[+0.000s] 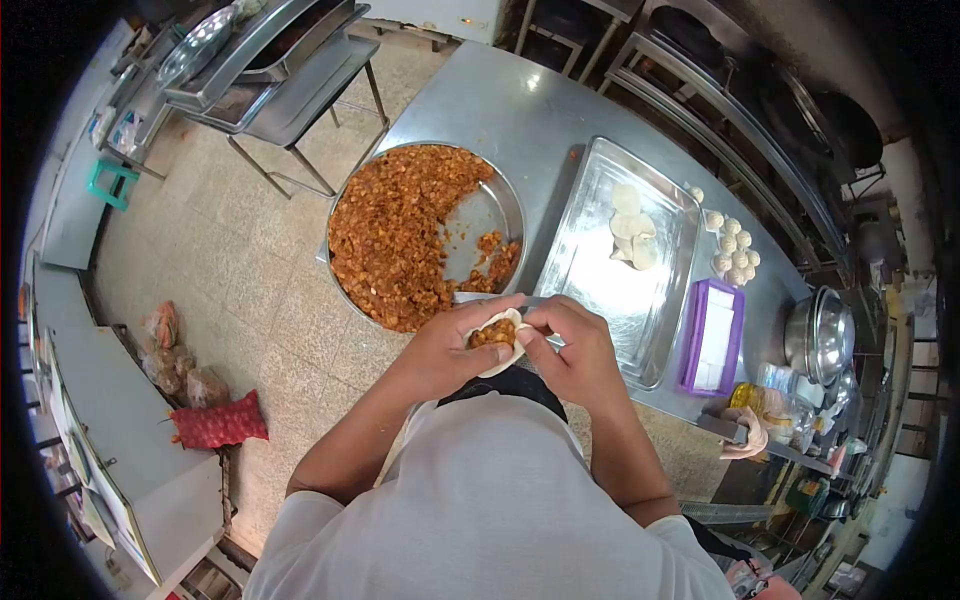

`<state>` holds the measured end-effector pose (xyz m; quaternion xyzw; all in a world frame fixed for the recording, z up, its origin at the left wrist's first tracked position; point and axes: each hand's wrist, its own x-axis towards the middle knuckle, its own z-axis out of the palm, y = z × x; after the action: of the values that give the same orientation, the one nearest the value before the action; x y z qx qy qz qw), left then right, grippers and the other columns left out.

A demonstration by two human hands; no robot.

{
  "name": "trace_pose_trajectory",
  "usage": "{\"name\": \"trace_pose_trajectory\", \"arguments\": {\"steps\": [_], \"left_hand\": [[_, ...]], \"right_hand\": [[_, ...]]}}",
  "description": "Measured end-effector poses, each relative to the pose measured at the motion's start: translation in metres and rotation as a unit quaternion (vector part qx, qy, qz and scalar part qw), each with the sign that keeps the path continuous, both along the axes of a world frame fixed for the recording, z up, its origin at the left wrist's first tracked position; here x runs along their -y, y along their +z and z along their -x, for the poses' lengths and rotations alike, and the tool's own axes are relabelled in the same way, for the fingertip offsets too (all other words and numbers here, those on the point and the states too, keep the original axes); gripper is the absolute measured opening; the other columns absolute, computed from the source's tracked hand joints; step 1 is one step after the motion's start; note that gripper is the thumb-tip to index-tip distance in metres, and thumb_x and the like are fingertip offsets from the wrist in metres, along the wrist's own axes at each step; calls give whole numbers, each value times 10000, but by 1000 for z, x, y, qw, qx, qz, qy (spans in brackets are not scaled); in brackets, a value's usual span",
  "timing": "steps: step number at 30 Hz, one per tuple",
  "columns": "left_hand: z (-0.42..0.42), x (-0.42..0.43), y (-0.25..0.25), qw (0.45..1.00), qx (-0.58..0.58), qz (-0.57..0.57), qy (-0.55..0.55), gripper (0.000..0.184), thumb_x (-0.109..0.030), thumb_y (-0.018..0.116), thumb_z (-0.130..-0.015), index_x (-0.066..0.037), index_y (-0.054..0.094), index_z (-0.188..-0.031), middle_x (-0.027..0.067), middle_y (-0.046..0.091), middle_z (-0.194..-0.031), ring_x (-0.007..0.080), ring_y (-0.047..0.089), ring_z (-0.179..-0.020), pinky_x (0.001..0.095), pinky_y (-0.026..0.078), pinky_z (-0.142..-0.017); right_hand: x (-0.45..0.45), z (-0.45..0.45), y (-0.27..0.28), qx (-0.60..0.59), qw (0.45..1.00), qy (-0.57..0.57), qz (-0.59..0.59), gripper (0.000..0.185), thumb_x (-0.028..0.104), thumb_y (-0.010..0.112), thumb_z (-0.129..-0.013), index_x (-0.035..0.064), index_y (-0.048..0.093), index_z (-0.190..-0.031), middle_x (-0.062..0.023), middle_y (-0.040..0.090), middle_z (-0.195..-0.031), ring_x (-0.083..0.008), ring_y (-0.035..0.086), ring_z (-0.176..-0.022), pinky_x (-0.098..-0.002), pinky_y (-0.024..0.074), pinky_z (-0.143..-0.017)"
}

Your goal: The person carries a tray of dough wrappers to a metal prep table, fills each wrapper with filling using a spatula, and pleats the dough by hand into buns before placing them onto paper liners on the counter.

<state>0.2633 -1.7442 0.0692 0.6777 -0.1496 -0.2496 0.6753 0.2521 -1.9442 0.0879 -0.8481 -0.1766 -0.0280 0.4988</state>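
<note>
A round dough wrapper (514,317) with chunky reddish-brown filling (492,335) in its middle lies in my left hand (442,347), whose fingers curl around it from the left. My right hand (575,350) pinches the wrapper's right edge between thumb and finger. Just beyond my hands stands a large round metal pan (466,230) holding a heap of the same filling (395,235). A flat metal blade or handle (468,297) shows at the pan's near edge, partly hidden by my hands. To the right, several flat dough wrappers (632,232) lie in a rectangular metal tray (580,275).
On the steel table (470,100), several dough balls (735,245) sit right of the tray, near a purple-rimmed container (712,340). Metal bowls (822,335) and an oil bottle (750,398) are at the right end. A red mesh sack (220,420) lies on the floor.
</note>
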Motion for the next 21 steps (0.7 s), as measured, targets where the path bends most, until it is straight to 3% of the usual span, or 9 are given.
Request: {"name": "trace_pose_trajectory", "arguments": {"steps": [5,6,7,8,14,16,17,19,21], "left_hand": [[-1,0,-12,1000,21,-18,14,649,-167,675,-908,-46,389,-1478,91,606,-1265,170,566,-1171,326,458,-989],[2,5,-22,1000,22,-18,13,649,-167,675,-908,-46,389,-1478,91,606,-1265,170,566,-1171,326,458,-989],[6,15,-35,975,-158,124,99,577,-153,658,-918,-55,416,-1433,89,612,-1239,176,588,-1139,334,484,-949],[13,23,-45,890,-328,259,181,505,-139,641,-928,-65,443,-1387,87,618,-1213,182,610,-1108,342,510,-909],[26,41,-36,886,-277,317,193,377,-147,616,-957,-80,482,-1302,55,611,-1159,156,619,-1019,321,544,-775],[21,35,-34,897,-257,308,186,375,-140,608,-957,-76,480,-1304,54,612,-1145,154,617,-1003,318,542,-759],[20,32,-33,911,-253,282,164,370,-129,601,-954,-71,482,-1300,54,610,-1130,150,612,-975,314,537,-756],[17,28,-30,924,-250,254,138,366,-118,594,-952,-66,485,-1297,54,609,-1114,146,607,-947,309,532,-753],[16,25,-28,933,-242,236,123,364,-106,595,-935,-56,498,-1282,59,606,-1085,141,599,-895,303,525,-737]], "right_hand": [[3,-3,-14,-51,998,12,-18,79,27,641,-804,-3,568,-800,-146,569,-731,-323,582,-658,-401,461,-589],[3,-2,-20,-37,999,-11,-12,67,30,643,-823,-2,584,-817,-120,571,-736,-263,562,-629,-366,447,-572],[3,-1,-24,-22,999,-32,-7,56,33,644,-843,0,600,-834,-95,572,-742,-204,542,-600,-331,433,-554],[2,0,-28,-22,999,-31,-8,56,33,644,-843,0,600,-834,-95,572,-742,-204,542,-600,-331,433,-554],[1,2,-14,19,998,-65,0,59,31,647,-842,6,597,-824,-94,563,-712,-162,540,-601,-310,422,-541],[-7,-2,1,-2,995,-87,-44,67,18,636,-798,4,572,-785,-140,575,-716,-301,582,-619,-382,465,-565],[-7,-2,-5,-1,995,-85,-45,67,18,636,-798,4,572,-785,-140,575,-716,-301,582,-619,-382,465,-565],[-3,-3,-17,3,998,-54,-29,50,41,651,-852,7,616,-839,-70,575,-713,-147,538,-595,-285,437,-547],[2,2,-17,16,999,-52,-3,52,46,651,-856,7,617,-844,-64,579,-719,-141,542,-604,-279,441,-554]]}}
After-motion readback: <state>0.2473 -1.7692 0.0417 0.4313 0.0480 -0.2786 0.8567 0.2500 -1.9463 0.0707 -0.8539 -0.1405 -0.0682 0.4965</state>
